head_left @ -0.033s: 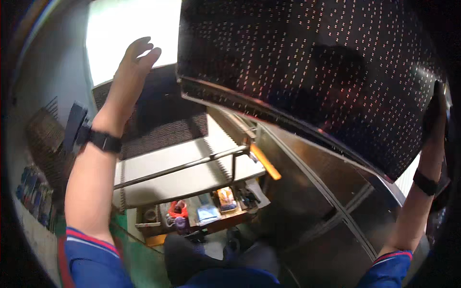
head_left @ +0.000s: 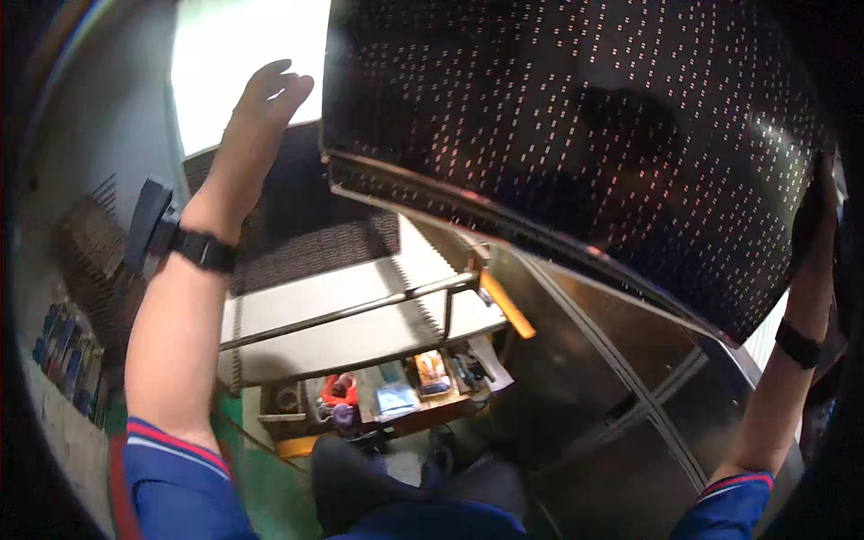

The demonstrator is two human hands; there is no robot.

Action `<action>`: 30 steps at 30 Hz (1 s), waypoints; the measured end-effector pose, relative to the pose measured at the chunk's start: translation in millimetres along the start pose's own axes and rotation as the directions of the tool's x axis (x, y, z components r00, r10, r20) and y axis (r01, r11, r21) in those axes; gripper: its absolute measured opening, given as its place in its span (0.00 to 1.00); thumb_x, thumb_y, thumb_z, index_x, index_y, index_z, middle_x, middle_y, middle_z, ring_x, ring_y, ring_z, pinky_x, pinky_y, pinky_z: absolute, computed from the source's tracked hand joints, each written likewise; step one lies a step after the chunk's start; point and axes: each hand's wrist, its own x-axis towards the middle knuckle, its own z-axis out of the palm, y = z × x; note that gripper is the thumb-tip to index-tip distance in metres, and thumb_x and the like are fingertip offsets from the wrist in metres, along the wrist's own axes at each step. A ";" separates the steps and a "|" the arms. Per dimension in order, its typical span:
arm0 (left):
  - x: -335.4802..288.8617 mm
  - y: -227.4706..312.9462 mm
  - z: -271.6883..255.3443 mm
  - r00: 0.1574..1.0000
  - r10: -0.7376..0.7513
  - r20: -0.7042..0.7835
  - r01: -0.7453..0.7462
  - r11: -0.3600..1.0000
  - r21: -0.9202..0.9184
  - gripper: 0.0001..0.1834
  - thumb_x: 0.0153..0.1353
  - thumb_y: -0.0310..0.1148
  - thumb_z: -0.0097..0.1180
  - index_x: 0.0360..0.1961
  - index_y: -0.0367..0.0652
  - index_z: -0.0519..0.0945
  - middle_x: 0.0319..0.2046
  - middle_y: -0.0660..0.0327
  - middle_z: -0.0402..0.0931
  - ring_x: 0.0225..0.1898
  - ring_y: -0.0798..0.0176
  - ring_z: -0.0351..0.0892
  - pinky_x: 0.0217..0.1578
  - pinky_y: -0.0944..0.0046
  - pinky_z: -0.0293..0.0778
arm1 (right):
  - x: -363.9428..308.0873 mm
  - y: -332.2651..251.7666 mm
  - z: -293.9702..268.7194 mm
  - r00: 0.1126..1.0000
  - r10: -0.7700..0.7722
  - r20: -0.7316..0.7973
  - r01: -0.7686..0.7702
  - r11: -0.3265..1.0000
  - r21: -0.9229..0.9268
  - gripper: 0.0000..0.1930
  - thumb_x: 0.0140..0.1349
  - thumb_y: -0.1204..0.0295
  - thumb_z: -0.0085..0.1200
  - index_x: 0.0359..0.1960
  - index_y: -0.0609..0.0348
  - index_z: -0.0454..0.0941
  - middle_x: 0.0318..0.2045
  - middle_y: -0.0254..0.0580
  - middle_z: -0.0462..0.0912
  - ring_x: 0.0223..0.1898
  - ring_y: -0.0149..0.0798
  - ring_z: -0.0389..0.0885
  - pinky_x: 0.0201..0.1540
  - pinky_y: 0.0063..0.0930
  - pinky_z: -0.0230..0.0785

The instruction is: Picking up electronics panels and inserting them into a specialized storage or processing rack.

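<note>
The dark panel (head_left: pixel 558 135) is the largest thing, one piece, glossy and pierced by many small slits in rows; it lies to the left of the right hand (head_left: pixel 817 202), which is at its right edge. The fingers there are in shadow, so I cannot tell if they are pinching. The panel's straight lower edge has a folded rim, and its left edge is just beside the left hand (head_left: pixel 255 126), with a narrow strip of light between. This hand is raised, its fingers curved and thumb a little apart, around air. Below it is one smooth white board (head_left: pixel 297 301) with toothed edges, then one thin metal rod (head_left: pixel 337 317) across the board, and one flat orange bar (head_left: pixel 510 306) at the rod's right end. Smallest, two black bands (head_left: pixel 205 251) circle the wrists, one each.
</note>
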 end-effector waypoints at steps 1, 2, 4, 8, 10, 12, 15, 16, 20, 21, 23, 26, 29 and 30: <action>8.3 2.2 -5.5 1.000 0.000 -0.007 -0.001 0.998 -0.065 0.28 0.71 0.39 0.57 0.66 0.34 0.69 0.59 0.50 0.74 0.59 0.58 0.75 0.60 0.60 0.71 | 5.2 14.9 22.8 1.000 0.006 0.023 -0.007 0.999 0.031 0.27 0.77 0.57 0.46 0.68 0.63 0.68 0.65 0.38 0.74 0.62 0.33 0.73 0.65 0.32 0.65; 7.7 0.4 -16.6 1.000 -0.006 -0.028 0.005 0.999 -0.034 0.28 0.71 0.39 0.57 0.66 0.34 0.69 0.59 0.50 0.74 0.59 0.58 0.75 0.60 0.60 0.71 | 5.3 29.1 50.1 0.994 -0.101 -0.043 0.098 0.992 -0.075 0.26 0.77 0.58 0.46 0.68 0.63 0.69 0.64 0.39 0.75 0.61 0.33 0.74 0.65 0.31 0.65; 1.9 -10.1 -27.6 0.974 -0.140 0.180 0.209 0.864 -0.458 0.27 0.71 0.39 0.58 0.64 0.35 0.70 0.56 0.53 0.77 0.56 0.61 0.78 0.57 0.60 0.74 | 6.9 41.3 95.4 0.970 -0.206 -0.131 0.173 0.959 -0.225 0.24 0.78 0.60 0.46 0.67 0.64 0.69 0.61 0.38 0.79 0.58 0.31 0.77 0.64 0.28 0.66; -20.3 -58.6 -60.8 0.982 -0.154 0.108 0.188 0.847 -0.497 0.20 0.72 0.37 0.57 0.58 0.37 0.72 0.48 0.57 0.81 0.48 0.64 0.82 0.51 0.61 0.79 | 36.8 81.3 137.7 0.994 0.062 0.086 -0.055 0.995 -0.081 0.24 0.76 0.59 0.50 0.65 0.64 0.72 0.56 0.34 0.82 0.52 0.26 0.80 0.57 0.22 0.71; -26.1 -72.0 -83.9 0.975 -0.175 0.135 0.220 0.824 -0.522 0.17 0.72 0.36 0.57 0.55 0.38 0.73 0.47 0.58 0.81 0.46 0.65 0.83 0.48 0.62 0.81 | 44.7 97.7 167.4 0.989 0.115 0.088 -0.108 0.990 -0.088 0.25 0.75 0.57 0.52 0.64 0.63 0.74 0.55 0.36 0.83 0.50 0.27 0.81 0.54 0.23 0.73; -31.7 -74.2 -92.9 0.972 -0.191 0.137 0.235 0.791 -0.564 0.10 0.72 0.35 0.57 0.47 0.42 0.73 0.43 0.60 0.82 0.39 0.68 0.84 0.41 0.65 0.83 | 56.2 113.3 183.8 0.981 0.153 0.121 -0.142 0.985 -0.094 0.26 0.74 0.56 0.53 0.64 0.63 0.74 0.55 0.36 0.83 0.50 0.28 0.81 0.54 0.23 0.73; -35.5 -82.0 -106.2 0.958 -0.242 0.151 0.285 0.789 -0.545 0.07 0.74 0.35 0.54 0.45 0.43 0.73 0.41 0.62 0.81 0.41 0.68 0.82 0.44 0.64 0.82 | 61.7 132.5 216.3 0.974 0.197 0.116 -0.194 0.980 -0.039 0.21 0.73 0.58 0.54 0.59 0.60 0.78 0.49 0.36 0.85 0.45 0.30 0.83 0.51 0.25 0.74; -37.5 -85.4 -111.6 0.957 -0.250 0.148 0.289 0.790 -0.540 0.07 0.74 0.35 0.54 0.45 0.43 0.73 0.41 0.62 0.81 0.41 0.68 0.82 0.44 0.64 0.82 | 63.2 138.8 224.0 0.967 0.233 0.105 -0.230 0.972 -0.040 0.21 0.73 0.58 0.54 0.59 0.60 0.78 0.49 0.35 0.85 0.45 0.30 0.83 0.51 0.25 0.74; -47.6 -92.4 -122.5 0.950 -0.293 0.105 0.305 0.810 -0.500 0.09 0.74 0.36 0.54 0.46 0.43 0.73 0.40 0.64 0.80 0.40 0.70 0.81 0.44 0.67 0.80 | 80.2 166.7 232.8 0.929 0.331 0.166 -0.324 0.943 -0.072 0.23 0.73 0.56 0.54 0.60 0.60 0.78 0.50 0.34 0.85 0.47 0.30 0.82 0.53 0.25 0.72; -50.4 -93.0 -122.8 0.947 -0.312 0.078 0.309 0.815 -0.491 0.09 0.74 0.37 0.54 0.46 0.43 0.74 0.40 0.64 0.80 0.40 0.70 0.80 0.44 0.68 0.79 | 84.3 172.6 236.0 0.894 0.393 0.216 -0.381 0.920 -0.093 0.25 0.73 0.55 0.54 0.63 0.60 0.76 0.52 0.34 0.84 0.49 0.31 0.81 0.56 0.25 0.71; -53.0 -100.4 -130.3 0.945 -0.322 0.050 0.305 0.821 -0.483 0.09 0.74 0.36 0.55 0.46 0.42 0.74 0.40 0.64 0.80 0.39 0.71 0.81 0.42 0.68 0.79 | 88.8 182.8 245.6 0.922 0.344 0.179 -0.339 0.939 -0.056 0.24 0.72 0.55 0.55 0.61 0.59 0.78 0.51 0.34 0.85 0.48 0.30 0.82 0.54 0.24 0.71; -57.2 -101.9 -131.9 0.946 -0.321 -0.035 0.273 0.854 -0.443 0.09 0.73 0.36 0.56 0.45 0.42 0.75 0.40 0.64 0.81 0.39 0.72 0.81 0.42 0.69 0.78 | 83.2 182.2 274.3 0.932 0.355 0.074 -0.334 0.919 -0.210 0.24 0.71 0.54 0.57 0.59 0.60 0.79 0.49 0.34 0.86 0.46 0.29 0.83 0.51 0.23 0.73; -52.2 -92.9 -132.0 0.936 -0.325 -0.134 0.255 0.891 -0.376 0.09 0.73 0.37 0.57 0.45 0.44 0.77 0.42 0.66 0.80 0.43 0.73 0.78 0.48 0.68 0.74 | 111.5 186.5 278.0 0.925 0.355 0.135 -0.325 0.923 -0.204 0.25 0.71 0.53 0.57 0.58 0.60 0.80 0.48 0.33 0.86 0.43 0.29 0.83 0.48 0.22 0.74; -53.0 -88.3 -136.4 0.932 -0.322 -0.168 0.249 0.902 -0.352 0.09 0.73 0.37 0.57 0.45 0.44 0.77 0.42 0.67 0.80 0.43 0.73 0.78 0.48 0.69 0.74 | 116.9 183.3 280.3 0.941 0.295 0.165 -0.268 0.949 -0.166 0.24 0.71 0.53 0.57 0.57 0.60 0.80 0.47 0.34 0.87 0.42 0.29 0.83 0.46 0.22 0.75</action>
